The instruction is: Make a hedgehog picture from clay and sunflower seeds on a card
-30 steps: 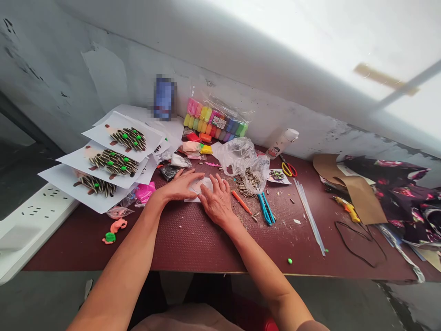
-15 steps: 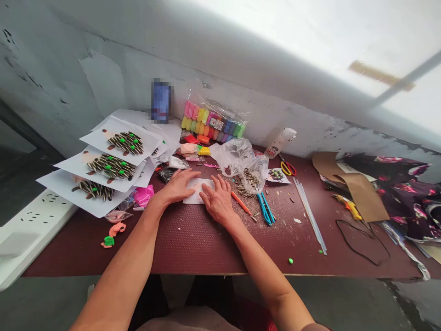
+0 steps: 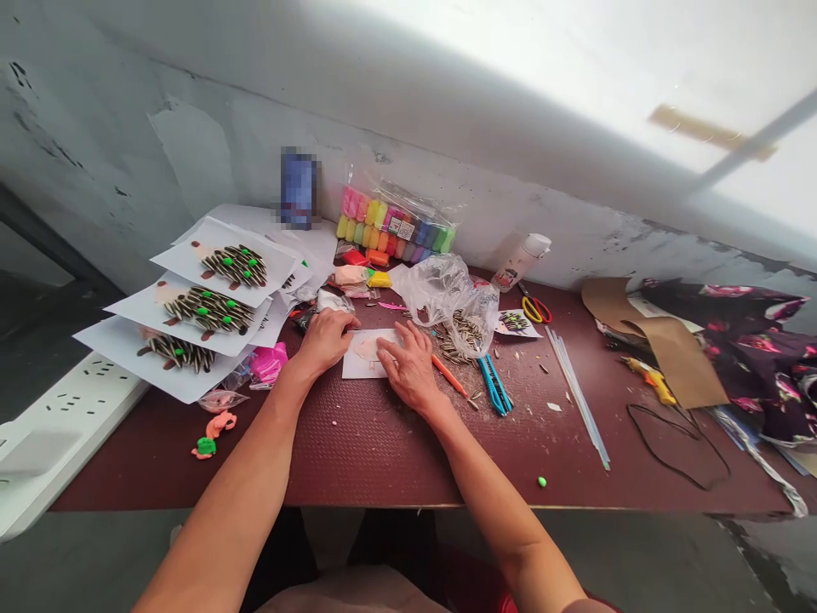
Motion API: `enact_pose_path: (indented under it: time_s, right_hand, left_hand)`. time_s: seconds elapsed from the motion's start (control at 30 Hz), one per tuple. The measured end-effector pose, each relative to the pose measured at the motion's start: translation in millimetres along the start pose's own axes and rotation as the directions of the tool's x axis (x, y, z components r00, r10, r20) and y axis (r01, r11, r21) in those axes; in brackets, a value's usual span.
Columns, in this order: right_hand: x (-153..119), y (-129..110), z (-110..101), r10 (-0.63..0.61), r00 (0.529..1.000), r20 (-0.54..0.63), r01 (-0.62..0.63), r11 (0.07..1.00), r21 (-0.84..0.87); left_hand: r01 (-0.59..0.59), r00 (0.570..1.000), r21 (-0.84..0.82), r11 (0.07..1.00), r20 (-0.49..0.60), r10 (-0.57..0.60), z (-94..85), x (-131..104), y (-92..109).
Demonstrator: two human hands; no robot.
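Note:
A small white card lies flat on the dark red table, bearing a thin peach-coloured shape that looks like clay. At the card's upper left edge rests my left hand, fingers loosely bent and nothing visible in it. My right hand lies over the card's right side, fingers spread and their tips touching the card near the peach shape. Just right of it are an orange pen-like tool, a blue utility knife and a heap of striped sunflower seeds.
Stacked sheets with seed hedgehogs stand at left, beside a white power strip. Behind are a clear plastic bag and coloured clay packs. Scissors, a bottle, glue sticks and a yellow glue gun lie right.
My left hand has drawn back leftward a little and its fingers are closer together, uncovering more of the card and its peach shape. The right hand stays on the card.

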State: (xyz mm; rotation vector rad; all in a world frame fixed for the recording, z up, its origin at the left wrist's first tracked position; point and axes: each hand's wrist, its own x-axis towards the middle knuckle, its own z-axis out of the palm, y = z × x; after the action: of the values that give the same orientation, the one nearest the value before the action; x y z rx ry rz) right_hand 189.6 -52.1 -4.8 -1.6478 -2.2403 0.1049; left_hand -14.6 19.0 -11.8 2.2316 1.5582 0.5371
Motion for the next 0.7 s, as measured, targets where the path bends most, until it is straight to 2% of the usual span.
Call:
enact_pose_path:
  time_s: [0.17, 0.4, 0.57, 0.7]
  right_hand:
    - [1.6, 7.7, 1.1, 0.039, 0.997, -0.066, -0.039, 0.999, -0.008]
    - [1.8, 9.1, 0.3, -0.013, 1.0, 0.005, 0.014, 0.998, -0.06]
    - [1.4, 9.9, -3.0, -0.02, 1.0, -0.005, 0.019, 0.999, -0.048]
    - [-1.0, 6.7, -5.3, -0.075, 0.997, 0.024, 0.077, 0.995, -0.069]
  left_hand:
    - [0.015, 1.0, -0.017, 1.0, 0.004, -0.015, 0.6, 1.8, -0.3]
    - [0.018, 1.0, -0.023, 1.0, 0.018, -0.018, 0.0, 3.0, -0.6]
    - [0.018, 0.999, -0.011, 1.0, 0.039, -0.017, -0.8, 2.5, 1.7]
    - [0.012, 1.0, -0.012, 1.0, 0.028, -0.012, 1.1, 2.6, -0.1]
